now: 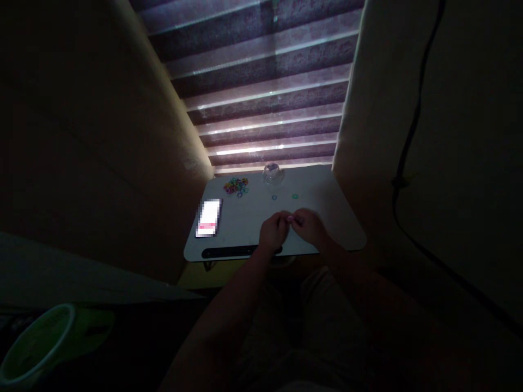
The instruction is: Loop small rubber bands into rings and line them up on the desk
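Observation:
My left hand (273,232) and my right hand (310,227) meet above the front part of the white table (241,223). Both are closed, fingertips pinching a small pink band (290,219) between them. Its exact shape is partly hidden by the fingers and the dim light. Just beyond my hands lie a bluish ring-shaped band (274,197) and a green one (295,196), apart from each other. A heap of multicoloured bands (235,186) rests at the far left of the tabletop.
A clear glass bowl (273,175) stands at the table's back edge. To the left lies a phone (208,218) with a lit screen. A dark strip (229,251) runs along the front edge. A green basin (38,343) sits lower left; a cable (417,103) hangs at right.

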Demonstrator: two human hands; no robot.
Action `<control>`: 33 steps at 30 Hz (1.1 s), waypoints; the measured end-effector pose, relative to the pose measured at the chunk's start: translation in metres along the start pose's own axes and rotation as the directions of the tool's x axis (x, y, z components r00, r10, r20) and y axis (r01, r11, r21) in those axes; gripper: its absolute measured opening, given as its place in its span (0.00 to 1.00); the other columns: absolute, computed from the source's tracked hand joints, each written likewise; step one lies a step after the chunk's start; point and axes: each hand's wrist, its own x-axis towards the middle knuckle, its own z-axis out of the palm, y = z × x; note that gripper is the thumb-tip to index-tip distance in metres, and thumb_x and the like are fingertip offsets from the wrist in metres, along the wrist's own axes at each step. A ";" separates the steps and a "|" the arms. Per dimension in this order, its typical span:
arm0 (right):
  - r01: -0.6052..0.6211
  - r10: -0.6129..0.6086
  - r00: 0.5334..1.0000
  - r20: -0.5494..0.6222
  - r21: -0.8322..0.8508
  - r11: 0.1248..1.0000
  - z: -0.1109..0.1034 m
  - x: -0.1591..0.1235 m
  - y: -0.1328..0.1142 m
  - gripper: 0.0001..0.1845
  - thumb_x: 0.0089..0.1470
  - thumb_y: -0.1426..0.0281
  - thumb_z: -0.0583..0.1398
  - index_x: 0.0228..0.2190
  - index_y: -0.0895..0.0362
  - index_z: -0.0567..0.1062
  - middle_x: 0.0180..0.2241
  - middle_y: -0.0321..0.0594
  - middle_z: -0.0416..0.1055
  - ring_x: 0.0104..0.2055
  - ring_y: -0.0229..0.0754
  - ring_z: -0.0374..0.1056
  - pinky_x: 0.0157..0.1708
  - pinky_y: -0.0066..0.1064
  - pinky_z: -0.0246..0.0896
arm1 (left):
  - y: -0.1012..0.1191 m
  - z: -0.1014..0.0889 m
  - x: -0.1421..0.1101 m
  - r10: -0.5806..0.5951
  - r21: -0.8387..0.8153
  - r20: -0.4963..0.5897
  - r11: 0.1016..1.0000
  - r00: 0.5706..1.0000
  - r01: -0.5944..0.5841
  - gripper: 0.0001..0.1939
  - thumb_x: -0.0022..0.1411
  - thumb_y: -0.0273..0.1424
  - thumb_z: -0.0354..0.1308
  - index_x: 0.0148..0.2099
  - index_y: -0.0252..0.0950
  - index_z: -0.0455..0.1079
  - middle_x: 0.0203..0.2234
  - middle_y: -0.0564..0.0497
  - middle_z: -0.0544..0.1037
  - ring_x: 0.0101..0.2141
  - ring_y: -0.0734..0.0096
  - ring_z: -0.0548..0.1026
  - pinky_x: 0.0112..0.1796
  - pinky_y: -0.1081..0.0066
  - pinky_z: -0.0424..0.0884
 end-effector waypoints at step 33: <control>0.048 -0.043 0.996 0.072 -0.081 0.996 -0.002 0.001 0.001 0.15 0.55 0.64 0.56 0.20 0.56 0.66 0.21 0.35 0.63 0.25 0.37 0.55 0.28 0.30 0.45 | -0.004 0.002 0.000 0.028 0.009 -0.011 1.000 1.000 -0.027 0.12 0.63 0.41 0.55 0.37 0.36 0.70 0.28 0.52 0.76 0.28 0.73 0.72 0.32 0.73 0.66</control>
